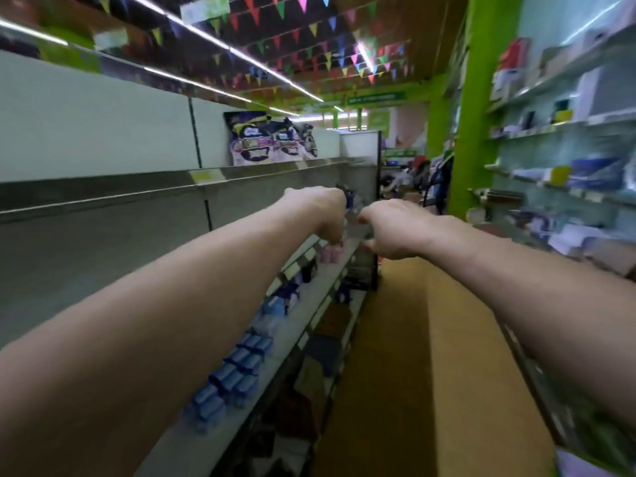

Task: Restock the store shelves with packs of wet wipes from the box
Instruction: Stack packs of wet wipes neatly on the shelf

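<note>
Both my arms reach forward along the left shelf unit (103, 194). My left hand (327, 215) hangs with its fingers curled down, just above a few pink packs (331, 253) on the middle shelf (306, 304). My right hand (395, 232) is beside it, a little to the right, with its fingers bent down over the shelf's front edge. Motion blur hides whether either hand holds a pack. Blue packs (234, 376) stand in rows on the same shelf, closer to me. A wide brown cardboard-coloured surface (457, 356) lies under my right arm.
Purple packs (272, 139) stand on the upper shelf. Dark goods (323, 349) fill the lower shelves. Shelves with mixed products (568, 173) line the right side beyond a green pillar (478, 115). The aisle runs ahead between them. Coloured flags hang from the ceiling.
</note>
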The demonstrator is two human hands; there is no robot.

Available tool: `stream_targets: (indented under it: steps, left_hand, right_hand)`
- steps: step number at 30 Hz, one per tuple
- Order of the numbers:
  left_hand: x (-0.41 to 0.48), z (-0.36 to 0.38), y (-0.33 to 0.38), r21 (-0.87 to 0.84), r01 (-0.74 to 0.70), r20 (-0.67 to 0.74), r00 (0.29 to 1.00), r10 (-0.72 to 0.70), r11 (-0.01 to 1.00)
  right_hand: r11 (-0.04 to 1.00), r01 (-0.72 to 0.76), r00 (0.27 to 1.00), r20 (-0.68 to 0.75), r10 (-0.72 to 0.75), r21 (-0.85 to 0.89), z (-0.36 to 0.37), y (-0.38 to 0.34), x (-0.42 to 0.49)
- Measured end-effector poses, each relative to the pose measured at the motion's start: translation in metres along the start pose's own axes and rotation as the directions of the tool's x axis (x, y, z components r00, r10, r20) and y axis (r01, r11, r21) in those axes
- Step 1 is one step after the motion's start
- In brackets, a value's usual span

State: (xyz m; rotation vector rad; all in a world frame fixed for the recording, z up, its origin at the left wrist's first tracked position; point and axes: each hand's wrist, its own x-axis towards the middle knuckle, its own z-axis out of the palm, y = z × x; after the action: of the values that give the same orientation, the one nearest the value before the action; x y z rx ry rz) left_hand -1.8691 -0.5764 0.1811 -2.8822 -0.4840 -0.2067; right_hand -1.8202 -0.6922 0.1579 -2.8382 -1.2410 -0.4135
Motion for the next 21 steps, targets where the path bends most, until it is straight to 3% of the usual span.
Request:
stream_targets:
  steps: [9,21]
  left_hand:
    - [0.038,0.044,0.211,-0.048,-0.261,0.096,0.96,0.265,0.964]
    - [0.045,0.088,0.435,-0.095,-0.479,0.176,0.855,0.489,0.873]
  right_hand:
    - [0.949,-0.313,0.944,0.096,0.315,-0.039,0.051,0.172,-0.1]
    - [0.853,-0.522,0.825,0.248,0.508,-0.012,0.119,0.337,-0.206]
